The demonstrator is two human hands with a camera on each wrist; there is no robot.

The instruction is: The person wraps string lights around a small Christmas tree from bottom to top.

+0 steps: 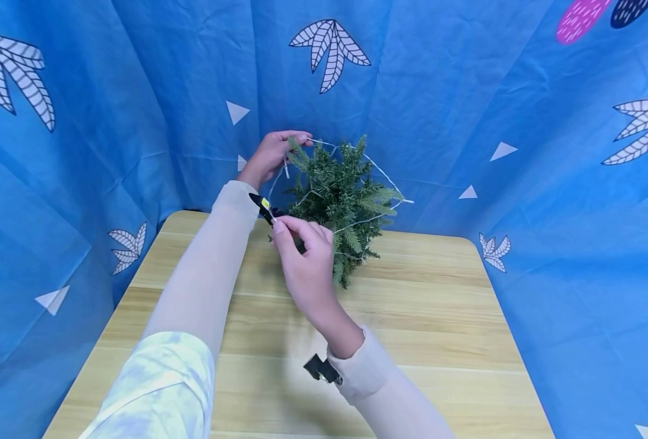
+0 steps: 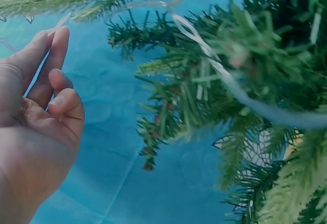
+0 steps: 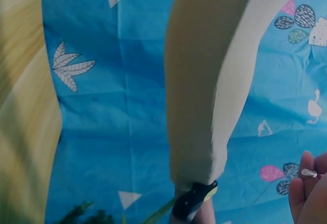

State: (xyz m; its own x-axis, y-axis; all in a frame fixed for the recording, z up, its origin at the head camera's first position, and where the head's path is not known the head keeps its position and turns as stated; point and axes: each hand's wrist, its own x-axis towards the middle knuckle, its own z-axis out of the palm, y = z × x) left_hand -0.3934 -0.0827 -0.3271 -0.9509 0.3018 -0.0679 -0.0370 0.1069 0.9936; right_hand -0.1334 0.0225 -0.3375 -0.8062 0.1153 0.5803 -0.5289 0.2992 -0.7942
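Observation:
A small green artificial Christmas tree [image 1: 340, 189] stands toward the back of the table. A thin string of fairy lights [image 1: 381, 171] loops around its top and right side, with another stretch crossing the front. Beyond the tree's left edge, my left hand [image 1: 273, 152] pinches the light wire between thumb and forefinger; in the left wrist view its other fingers curl loosely. In front of the tree, my right hand [image 1: 309, 262] pinches the string at lower left. A small clear bulb [image 3: 308, 173] shows at its fingertips in the right wrist view. The tree's base is hidden.
The light wooden table [image 1: 423, 341] has rounded back corners. A blue curtain [image 1: 428, 79] printed with leaves and triangles hangs close behind it and along both sides. Black wrist straps [image 1: 324, 369] sit on both sleeves, and my left forearm reaches across the table's left part.

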